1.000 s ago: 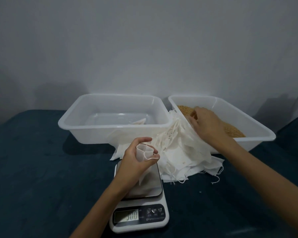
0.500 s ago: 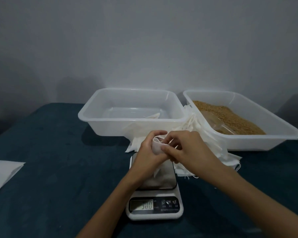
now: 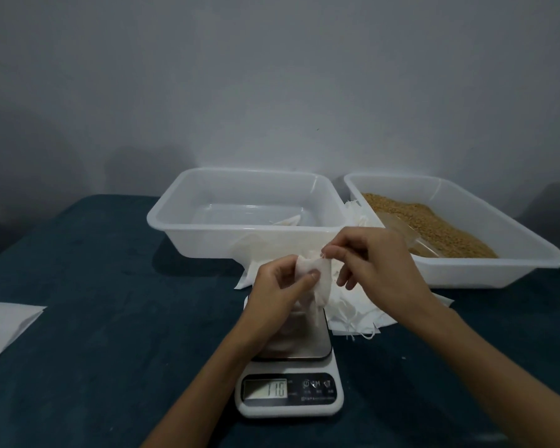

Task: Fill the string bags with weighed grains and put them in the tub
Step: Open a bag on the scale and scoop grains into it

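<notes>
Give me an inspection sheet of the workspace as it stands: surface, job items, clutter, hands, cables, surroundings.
Surface: dark teal cloth covers the table.
Job's things: kitchen scale near the front edge, display lit, digits too blurred to trust; small string bag held above its platform; pile of empty bags behind the scale; left tub with one white bag inside; right tub holding grains and a clear scoop.
Clutter: white sheet at the left edge.
Hands: left hand grips the bag; right hand pinches its top edge.
Cables: nothing seen.
Surroundings: plain grey wall behind the table.
</notes>
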A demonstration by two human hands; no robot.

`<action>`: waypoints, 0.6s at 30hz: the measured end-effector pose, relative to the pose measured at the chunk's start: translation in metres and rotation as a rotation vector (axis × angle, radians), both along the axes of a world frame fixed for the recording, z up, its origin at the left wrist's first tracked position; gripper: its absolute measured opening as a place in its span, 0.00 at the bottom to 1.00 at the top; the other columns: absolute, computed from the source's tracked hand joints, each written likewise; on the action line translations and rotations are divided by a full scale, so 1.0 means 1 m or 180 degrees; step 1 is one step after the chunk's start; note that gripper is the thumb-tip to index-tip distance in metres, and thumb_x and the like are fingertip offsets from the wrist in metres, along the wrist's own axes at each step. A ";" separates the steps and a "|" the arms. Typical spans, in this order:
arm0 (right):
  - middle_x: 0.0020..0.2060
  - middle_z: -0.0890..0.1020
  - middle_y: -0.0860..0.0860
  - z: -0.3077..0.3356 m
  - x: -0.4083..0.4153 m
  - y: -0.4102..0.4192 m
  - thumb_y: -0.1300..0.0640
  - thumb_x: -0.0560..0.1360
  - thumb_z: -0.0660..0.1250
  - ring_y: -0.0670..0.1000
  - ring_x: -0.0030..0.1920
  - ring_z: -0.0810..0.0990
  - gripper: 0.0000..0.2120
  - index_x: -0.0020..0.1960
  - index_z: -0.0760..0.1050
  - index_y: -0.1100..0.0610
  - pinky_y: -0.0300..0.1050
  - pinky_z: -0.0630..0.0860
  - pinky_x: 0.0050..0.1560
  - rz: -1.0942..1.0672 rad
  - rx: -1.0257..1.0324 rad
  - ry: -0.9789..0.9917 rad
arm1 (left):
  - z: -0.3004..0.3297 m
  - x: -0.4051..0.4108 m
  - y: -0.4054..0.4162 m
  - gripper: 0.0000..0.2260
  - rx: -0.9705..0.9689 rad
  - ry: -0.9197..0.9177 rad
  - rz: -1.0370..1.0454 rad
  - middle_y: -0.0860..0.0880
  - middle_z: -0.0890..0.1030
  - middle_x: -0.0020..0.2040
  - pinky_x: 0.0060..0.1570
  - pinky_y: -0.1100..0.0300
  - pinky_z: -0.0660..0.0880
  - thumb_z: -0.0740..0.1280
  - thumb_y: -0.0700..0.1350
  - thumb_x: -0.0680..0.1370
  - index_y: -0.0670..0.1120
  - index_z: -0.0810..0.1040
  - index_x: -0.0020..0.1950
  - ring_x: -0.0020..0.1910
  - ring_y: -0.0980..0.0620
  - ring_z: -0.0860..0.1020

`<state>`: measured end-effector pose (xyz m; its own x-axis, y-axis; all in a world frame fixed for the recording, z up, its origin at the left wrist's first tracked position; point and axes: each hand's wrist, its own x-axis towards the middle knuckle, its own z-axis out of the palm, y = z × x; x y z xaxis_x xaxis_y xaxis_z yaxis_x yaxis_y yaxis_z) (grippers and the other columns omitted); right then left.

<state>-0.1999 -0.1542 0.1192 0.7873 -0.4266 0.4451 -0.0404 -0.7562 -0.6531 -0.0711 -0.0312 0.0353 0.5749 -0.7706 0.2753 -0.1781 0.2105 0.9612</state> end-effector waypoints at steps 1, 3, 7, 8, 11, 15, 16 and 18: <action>0.35 0.85 0.51 0.000 0.001 0.000 0.63 0.80 0.69 0.51 0.28 0.83 0.06 0.45 0.81 0.63 0.45 0.80 0.31 0.0167 0.0488 -0.0133 | 0.001 0.000 0.001 0.05 -0.0045 0.0037 -0.0035 0.46 0.85 0.45 0.46 0.60 0.80 0.69 0.43 0.83 0.42 0.83 0.54 0.44 0.51 0.83; 0.45 0.87 0.56 0.000 0.004 0.001 0.61 0.81 0.65 0.55 0.29 0.82 0.10 0.47 0.74 0.69 0.46 0.79 0.29 0.0582 0.1520 -0.0337 | 0.004 0.000 0.003 0.07 -0.0063 0.0068 -0.0120 0.44 0.84 0.48 0.49 0.62 0.80 0.66 0.45 0.84 0.45 0.83 0.57 0.47 0.52 0.82; 0.44 0.85 0.59 -0.009 0.014 0.002 0.57 0.82 0.60 0.50 0.27 0.77 0.09 0.48 0.71 0.63 0.38 0.75 0.28 0.1101 0.2961 -0.0493 | 0.008 -0.006 0.002 0.12 -0.0136 0.0474 -0.0563 0.45 0.83 0.45 0.49 0.54 0.79 0.62 0.45 0.86 0.41 0.78 0.65 0.44 0.49 0.81; 0.39 0.83 0.56 -0.013 0.016 0.002 0.56 0.81 0.61 0.48 0.26 0.74 0.09 0.50 0.71 0.62 0.37 0.73 0.27 0.1114 0.3161 -0.0533 | 0.008 -0.007 0.002 0.13 -0.0139 0.0610 -0.0668 0.46 0.80 0.41 0.46 0.54 0.77 0.62 0.45 0.86 0.36 0.76 0.63 0.39 0.50 0.78; 0.31 0.71 0.49 -0.021 0.023 -0.001 0.56 0.83 0.60 0.44 0.23 0.66 0.08 0.52 0.71 0.61 0.35 0.65 0.23 0.1140 0.3380 -0.0504 | 0.009 -0.005 0.003 0.18 -0.0113 0.0701 -0.0846 0.49 0.67 0.34 0.39 0.59 0.70 0.65 0.50 0.85 0.33 0.76 0.53 0.33 0.53 0.67; 0.29 0.68 0.48 -0.021 0.027 -0.014 0.61 0.85 0.57 0.43 0.23 0.62 0.05 0.53 0.70 0.61 0.34 0.62 0.21 0.0973 0.3651 -0.0711 | 0.010 -0.006 0.006 0.09 -0.0003 0.0424 -0.1006 0.49 0.69 0.32 0.35 0.62 0.69 0.69 0.47 0.82 0.43 0.80 0.45 0.31 0.53 0.67; 0.29 0.68 0.48 -0.021 0.027 -0.018 0.62 0.85 0.56 0.43 0.23 0.61 0.05 0.53 0.70 0.61 0.34 0.62 0.21 0.0878 0.3716 -0.0787 | 0.010 -0.007 0.006 0.09 0.0019 0.0445 -0.1043 0.49 0.69 0.32 0.34 0.63 0.69 0.68 0.46 0.83 0.43 0.80 0.45 0.30 0.54 0.67; 0.29 0.68 0.48 -0.024 0.029 -0.024 0.64 0.85 0.55 0.43 0.24 0.61 0.06 0.52 0.70 0.61 0.35 0.61 0.22 0.0692 0.3755 -0.0875 | 0.009 -0.008 0.004 0.11 0.0051 0.0549 -0.1082 0.51 0.69 0.31 0.32 0.63 0.68 0.67 0.47 0.84 0.44 0.79 0.44 0.29 0.54 0.66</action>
